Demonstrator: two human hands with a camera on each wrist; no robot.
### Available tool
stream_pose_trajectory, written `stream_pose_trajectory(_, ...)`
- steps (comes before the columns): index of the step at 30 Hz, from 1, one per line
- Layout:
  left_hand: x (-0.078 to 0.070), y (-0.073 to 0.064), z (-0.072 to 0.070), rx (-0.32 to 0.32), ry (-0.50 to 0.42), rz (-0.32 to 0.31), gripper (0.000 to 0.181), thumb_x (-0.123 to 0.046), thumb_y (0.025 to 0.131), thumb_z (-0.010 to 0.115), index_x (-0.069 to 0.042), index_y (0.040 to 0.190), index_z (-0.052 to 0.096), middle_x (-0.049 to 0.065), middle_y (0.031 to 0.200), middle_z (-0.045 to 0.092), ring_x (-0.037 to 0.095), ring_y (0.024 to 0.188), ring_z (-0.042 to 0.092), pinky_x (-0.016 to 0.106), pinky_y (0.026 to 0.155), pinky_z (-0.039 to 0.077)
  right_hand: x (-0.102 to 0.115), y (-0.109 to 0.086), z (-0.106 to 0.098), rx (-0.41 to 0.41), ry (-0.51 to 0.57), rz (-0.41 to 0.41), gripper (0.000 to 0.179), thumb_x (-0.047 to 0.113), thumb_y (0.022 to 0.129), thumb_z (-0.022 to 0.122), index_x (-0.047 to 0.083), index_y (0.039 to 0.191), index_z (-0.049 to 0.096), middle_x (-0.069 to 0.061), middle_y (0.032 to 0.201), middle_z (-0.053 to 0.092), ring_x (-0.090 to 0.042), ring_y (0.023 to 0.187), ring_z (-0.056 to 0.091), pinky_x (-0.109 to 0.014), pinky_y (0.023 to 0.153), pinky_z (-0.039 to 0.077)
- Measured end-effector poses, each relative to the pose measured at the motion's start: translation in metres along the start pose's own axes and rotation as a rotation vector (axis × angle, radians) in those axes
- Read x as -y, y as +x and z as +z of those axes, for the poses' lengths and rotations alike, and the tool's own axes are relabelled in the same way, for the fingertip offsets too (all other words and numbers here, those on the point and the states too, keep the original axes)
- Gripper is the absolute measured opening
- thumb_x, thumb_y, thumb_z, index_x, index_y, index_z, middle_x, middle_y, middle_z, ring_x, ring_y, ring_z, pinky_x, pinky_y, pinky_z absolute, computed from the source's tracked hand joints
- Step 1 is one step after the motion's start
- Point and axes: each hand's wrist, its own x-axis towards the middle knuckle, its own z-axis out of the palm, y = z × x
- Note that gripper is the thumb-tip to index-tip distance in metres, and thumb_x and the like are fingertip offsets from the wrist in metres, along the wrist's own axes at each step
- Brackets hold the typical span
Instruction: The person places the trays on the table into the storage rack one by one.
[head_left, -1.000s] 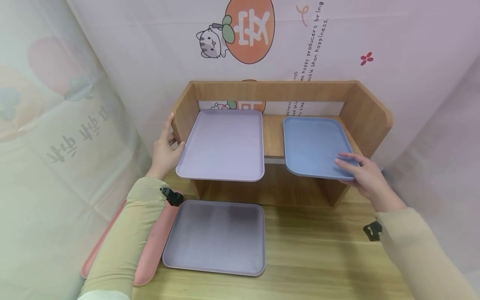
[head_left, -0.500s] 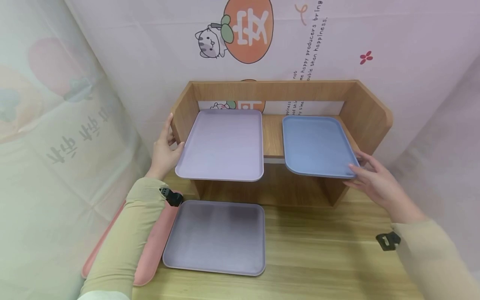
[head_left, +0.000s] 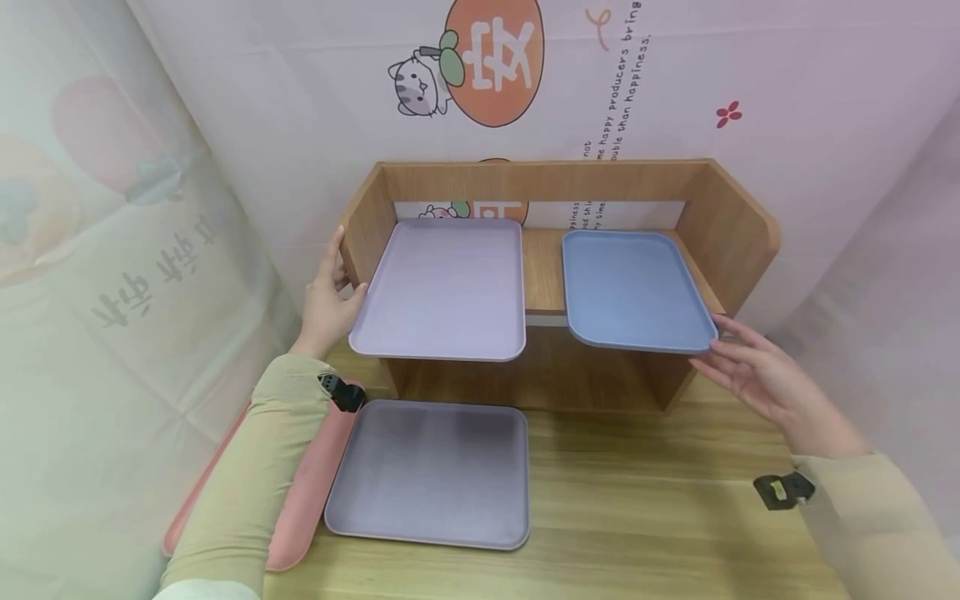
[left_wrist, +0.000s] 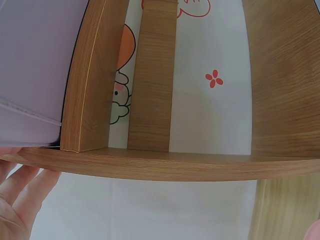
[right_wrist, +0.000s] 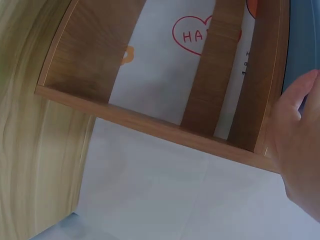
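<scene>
My left hand (head_left: pixel 330 304) grips the left side panel of a wooden desk shelf (head_left: pixel 543 182), fingers on its outer face and thumb beside the lilac tray (head_left: pixel 450 287). That tray lies on the upper board at the left, its front overhanging. In the left wrist view, the fingers (left_wrist: pixel 32 192) lie along the panel's outside edge. To the right on the same board sits a smaller blue tray (head_left: pixel 637 292), also jutting past the front. My right hand (head_left: pixel 780 387) has loosely extended fingers right at the blue tray's front right corner.
A grey-purple tray (head_left: pixel 431 475) lies on the wooden table (head_left: pixel 637 517) before the shelf. A pink tray (head_left: pixel 303 500) is partly hidden under my left forearm. Printed curtains (head_left: pixel 637 100) hang behind and at both sides.
My right hand has moved from over the blue tray's right edge outward to its front right corner, fingers loosening. The blue tray has barely shifted; the left hand keeps its place.
</scene>
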Motion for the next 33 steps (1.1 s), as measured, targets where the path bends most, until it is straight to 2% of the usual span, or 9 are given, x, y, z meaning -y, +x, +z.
stream_pose_trajectory(8,0.000,0.001,0.000,-0.004,-0.002,0.005,0.088,0.004,0.088,0.058,-0.037,0.151,0.012,0.031,0.135,0.047,0.042,0.120,0.053,0.053,0.099,0.044,0.002,0.006,0.006,-0.077,0.091,0.004,0.036,-0.013,0.096,0.028,0.003,0.114,0.056,-0.018,0.109,0.063,-0.029,0.101,0.065,-0.040,0.088,0.055)
stream_pose_trajectory(11,0.000,0.001,0.000,-0.004,-0.009,0.005,0.087,0.004,0.088,0.058,-0.037,0.151,0.013,0.031,0.135,0.048,0.042,0.120,0.053,0.053,0.099,0.044,0.003,0.009,0.007,-0.132,0.102,0.001,0.034,-0.013,0.096,0.030,0.003,0.111,0.056,-0.017,0.106,0.063,-0.028,0.099,0.066,-0.040,0.087,0.056)
stream_pose_trajectory(18,-0.003,-0.002,-0.001,-0.003,-0.009,-0.002,0.086,0.003,0.089,0.058,-0.035,0.151,0.013,0.031,0.134,0.048,0.042,0.121,0.052,0.054,0.100,0.044,0.004,0.018,0.008,-0.166,0.125,-0.006,0.032,-0.014,0.095,0.031,0.001,0.109,0.055,-0.018,0.103,0.062,-0.029,0.097,0.066,-0.041,0.087,0.056)
stream_pose_trajectory(21,-0.004,-0.002,-0.001,-0.002,-0.013,-0.003,0.086,0.003,0.089,0.057,-0.035,0.151,0.013,0.031,0.135,0.047,0.042,0.121,0.052,0.054,0.100,0.043,0.004,0.020,0.009,-0.206,0.135,-0.003,0.030,-0.014,0.094,0.033,0.003,0.108,0.054,-0.018,0.102,0.061,-0.029,0.096,0.066,-0.041,0.086,0.056)
stream_pose_trajectory(25,-0.004,-0.002,-0.001,0.004,-0.011,-0.014,0.086,0.003,0.089,0.057,-0.037,0.151,0.012,0.030,0.137,0.046,0.042,0.122,0.051,0.054,0.100,0.043,0.004,0.023,0.009,-0.220,0.158,0.003,0.029,-0.013,0.095,0.033,0.003,0.108,0.054,-0.018,0.101,0.061,-0.029,0.095,0.065,-0.041,0.086,0.056)
stream_pose_trajectory(30,-0.004,-0.002,0.000,0.005,-0.008,-0.020,0.087,0.003,0.089,0.057,-0.038,0.151,0.011,0.030,0.137,0.046,0.042,0.123,0.051,0.053,0.101,0.043,0.003,0.028,0.009,-0.187,0.204,-0.003,0.030,-0.013,0.095,0.032,0.000,0.108,0.055,-0.020,0.103,0.063,-0.030,0.096,0.065,-0.041,0.086,0.056)
stream_pose_trajectory(33,-0.003,-0.002,0.000,0.003,-0.011,-0.020,0.087,0.003,0.089,0.057,-0.039,0.151,0.011,0.030,0.137,0.046,0.041,0.123,0.051,0.053,0.101,0.042,0.002,0.030,0.009,-0.212,0.223,-0.003,0.028,-0.012,0.095,0.034,0.001,0.108,0.055,-0.021,0.101,0.064,-0.031,0.095,0.066,-0.041,0.085,0.056)
